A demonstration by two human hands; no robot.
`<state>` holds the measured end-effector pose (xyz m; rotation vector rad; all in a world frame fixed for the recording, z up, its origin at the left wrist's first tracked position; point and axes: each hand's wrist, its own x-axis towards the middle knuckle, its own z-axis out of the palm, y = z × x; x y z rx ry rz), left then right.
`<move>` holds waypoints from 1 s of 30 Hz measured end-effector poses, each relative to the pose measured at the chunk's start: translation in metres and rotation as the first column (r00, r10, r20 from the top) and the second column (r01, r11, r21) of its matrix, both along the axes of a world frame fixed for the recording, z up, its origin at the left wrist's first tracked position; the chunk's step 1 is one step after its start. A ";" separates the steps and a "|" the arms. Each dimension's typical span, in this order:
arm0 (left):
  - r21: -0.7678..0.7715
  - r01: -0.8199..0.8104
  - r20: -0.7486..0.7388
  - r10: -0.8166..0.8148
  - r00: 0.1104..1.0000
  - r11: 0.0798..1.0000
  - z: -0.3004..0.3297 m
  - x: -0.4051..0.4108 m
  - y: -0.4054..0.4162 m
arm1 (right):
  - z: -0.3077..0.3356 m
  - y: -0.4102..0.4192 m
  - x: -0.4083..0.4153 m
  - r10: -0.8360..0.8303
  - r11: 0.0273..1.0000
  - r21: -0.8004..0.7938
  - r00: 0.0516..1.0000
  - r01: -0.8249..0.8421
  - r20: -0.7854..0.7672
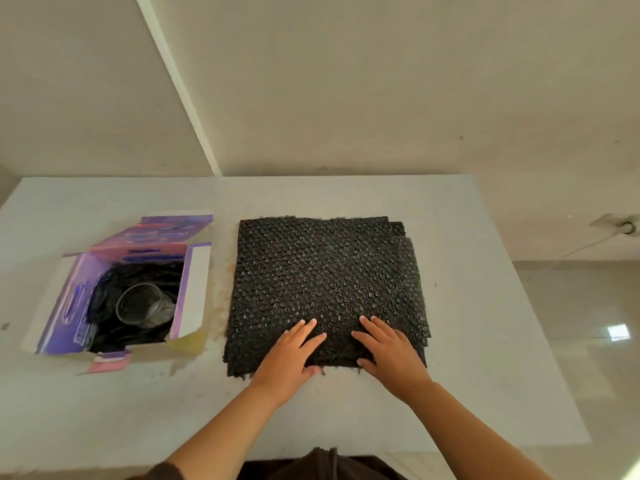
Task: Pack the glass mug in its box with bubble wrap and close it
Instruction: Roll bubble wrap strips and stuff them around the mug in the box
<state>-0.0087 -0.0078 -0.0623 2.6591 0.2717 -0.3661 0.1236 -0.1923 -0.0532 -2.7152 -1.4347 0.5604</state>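
A folded sheet of black bubble wrap (325, 282) lies flat in the middle of the white table (485, 306). My left hand (291, 355) and my right hand (389, 351) rest side by side on its near edge, fingers straight and spread. To the left stands an open purple box (194, 292) with its flaps up. Inside it a clear glass mug (142, 306) lies tilted on more black bubble wrap (104, 299).
The table's far edge meets a pale wall (346, 81). On the right the table ends above a glossy tiled floor (588, 341), where a cable and plug (627, 228) lie. Bare tabletop lies near me and right of the wrap.
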 end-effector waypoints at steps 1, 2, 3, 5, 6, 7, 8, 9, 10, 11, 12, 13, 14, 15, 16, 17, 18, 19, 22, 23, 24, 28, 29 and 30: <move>-0.009 -0.011 0.002 0.011 1.000 1.000 -0.002 0.000 0.000 | -0.004 -0.002 0.001 -0.010 1.000 0.016 1.000 0.010 0.020; -0.026 -0.029 0.006 0.030 1.000 0.999 -0.003 0.001 0.000 | -0.006 -0.002 0.002 -0.027 0.999 0.044 0.999 0.026 0.030; -0.042 -0.051 0.015 0.051 0.999 0.998 -0.003 0.002 -0.001 | -0.007 -0.001 0.001 -0.038 0.997 0.064 0.999 0.035 0.032; -0.074 -0.090 0.043 0.093 0.995 0.993 -0.005 0.004 0.000 | -0.007 0.001 -0.001 -0.021 0.996 0.089 0.996 0.014 0.083; -0.097 -0.101 0.060 0.107 0.992 0.990 -0.006 0.005 0.001 | -0.010 0.001 0.000 -0.001 0.994 0.108 0.993 -0.012 0.117; -0.130 -0.112 0.076 0.122 0.990 0.985 -0.006 0.005 0.001 | -0.013 0.000 0.000 0.010 0.991 0.131 0.989 -0.030 0.147; -0.167 -0.131 0.089 0.147 0.985 0.977 -0.005 0.005 0.001 | -0.014 0.000 0.000 0.015 0.987 0.154 0.985 -0.041 0.171; -0.199 -0.158 0.097 0.179 0.979 0.967 -0.004 0.005 0.002 | -0.014 0.000 0.001 0.009 0.983 0.177 0.984 -0.041 0.180; -0.224 -0.192 0.100 0.218 0.971 0.955 -0.002 0.005 0.003 | -0.014 0.001 0.003 0.001 0.980 0.197 0.984 -0.037 0.180; -0.242 -0.227 0.105 0.258 0.960 0.943 0.000 0.006 0.005 | -0.013 0.002 0.003 -0.007 0.977 0.211 0.985 -0.030 0.171; -0.250 -0.258 0.105 0.291 0.951 0.933 0.001 0.008 0.007 | -0.011 0.003 0.003 -0.021 0.972 0.234 0.987 -0.018 0.162; -0.248 -0.279 0.101 0.312 0.945 0.928 0.002 0.009 0.009 | -0.010 0.003 0.003 -0.040 0.965 0.261 0.988 0.000 0.150; -0.236 -0.295 0.093 0.324 0.942 0.926 0.003 0.011 0.012 | -0.008 0.004 0.004 -0.067 0.958 0.287 0.989 0.027 0.131; -0.221 -0.306 0.089 0.332 0.939 0.926 0.005 0.014 0.014 | -0.006 0.006 0.007 -0.096 0.951 0.304 0.990 0.060 0.104; -0.205 -0.318 0.090 0.341 0.936 0.926 0.008 0.017 0.018 | -0.004 0.009 0.011 -0.131 0.946 0.309 0.989 0.102 0.075; -0.185 -0.326 0.096 0.347 0.933 0.927 0.010 0.020 0.021 | -0.001 0.012 0.015 -0.174 0.941 0.302 0.983 0.151 0.052; -0.159 -0.327 0.102 0.345 0.933 0.932 0.012 0.023 0.024 | 0.000 0.016 0.021 -0.214 0.939 0.282 0.976 0.195 0.039; -0.127 -0.320 0.114 0.334 0.936 0.939 0.014 0.027 0.027 | 0.002 0.021 0.027 -0.245 0.940 0.257 0.968 0.224 0.050; 0.037 -0.249 0.209 0.236 0.949 0.968 0.020 0.039 0.037 | 0.010 0.035 0.044 -0.274 0.954 0.171 0.947 0.245 0.169; 0.138 -0.204 0.251 0.165 0.954 0.969 0.021 0.042 0.040 | 0.012 0.039 0.048 -0.270 0.960 0.126 0.946 0.251 0.178; 0.245 -0.167 0.285 0.094 0.954 0.955 0.021 0.046 0.043 | 0.015 0.042 0.052 -0.271 0.962 0.081 0.947 0.260 0.175; 0.383 -0.079 0.371 -0.075 0.925 0.920 0.011 0.051 0.049 | 0.010 0.044 0.061 -0.264 0.964 0.051 0.943 0.259 0.204; 0.372 -0.053 0.382 -0.101 0.919 0.927 0.009 0.051 0.048 | 0.008 0.043 0.061 -0.260 0.966 0.076 0.938 0.249 0.230; 0.349 -0.035 0.384 -0.109 0.917 0.936 0.007 0.051 0.047 | 0.006 0.042 0.061 -0.259 0.965 0.120 0.931 0.235 0.257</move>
